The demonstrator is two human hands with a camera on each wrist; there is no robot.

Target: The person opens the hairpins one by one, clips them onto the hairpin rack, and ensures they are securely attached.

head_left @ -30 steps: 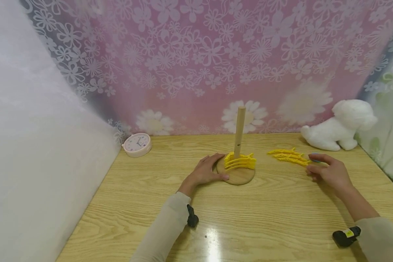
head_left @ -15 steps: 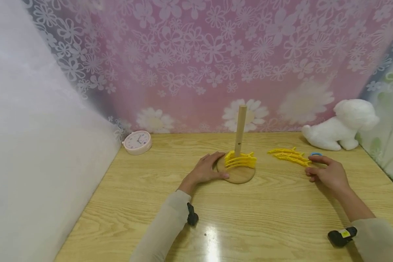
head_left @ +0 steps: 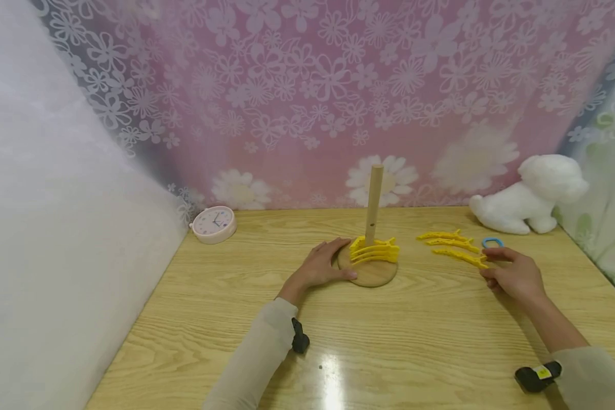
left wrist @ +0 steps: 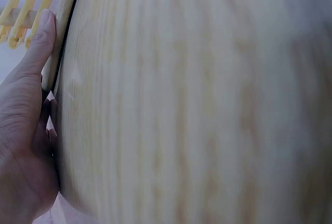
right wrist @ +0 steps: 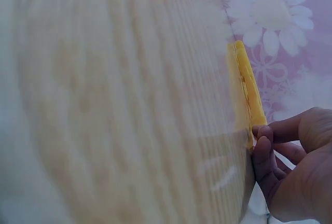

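A wooden stand has a round base (head_left: pixel 374 277) and an upright post (head_left: pixel 373 205). Several curved yellow clips (head_left: pixel 376 253) sit low around the post. My left hand (head_left: pixel 319 266) grips the base's left edge, thumb on top; the left wrist view shows this thumb (left wrist: pixel 41 42) along the rim, while its fingers are mostly hidden. To the right, my right hand (head_left: pixel 519 274) pinches the right end of a yellow clip (head_left: pixel 458 257) between thumb and fingers, low at the tabletop. Two more yellow clips (head_left: pixel 448 241) lie just behind it.
A blue ring-like piece (head_left: pixel 492 243) lies behind my right hand. At the back right sits a white plush dog (head_left: pixel 535 196), and a pink round clock (head_left: pixel 213 224) stands at the back left. A flowered curtain (head_left: pixel 307 114) hangs behind the wooden table (head_left: pixel 405 341).
The nearest loose clip has come toward me in my right hand, apart from the other two. More of the blue ring shows. My left hand has stayed on the base.
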